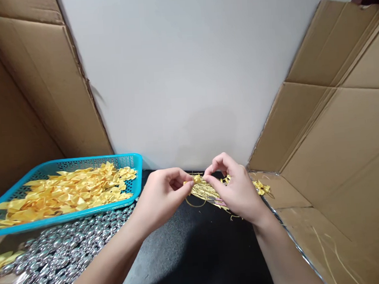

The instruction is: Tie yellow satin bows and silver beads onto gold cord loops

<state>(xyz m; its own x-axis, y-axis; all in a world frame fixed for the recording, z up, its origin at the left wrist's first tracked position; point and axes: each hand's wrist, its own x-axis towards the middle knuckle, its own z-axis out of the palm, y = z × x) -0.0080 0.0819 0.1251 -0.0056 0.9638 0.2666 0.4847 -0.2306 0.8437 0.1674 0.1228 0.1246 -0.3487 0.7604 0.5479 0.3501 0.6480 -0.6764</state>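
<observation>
Near the middle, a small yellow ribbon bow [196,179] is pinched between the thumb and forefinger of my left hand [167,193]. A thin gold cord [195,205] loops down below it. Close on the bow's right side, my right hand [233,186] has its thumb and forefinger pressed together; what they hold is too small to make out. Behind and under the hands lies a bundle of thin gold strands [203,190]. More yellow bows [261,188] sit just right of my right hand.
A turquoise basket [138,173] full of yellow ribbon bows stands at the left. Shiny silver beads [62,250] spread in front of it on the dark surface [171,255]. Cardboard panels [348,148] rise at both sides, with a white wall [178,73] behind.
</observation>
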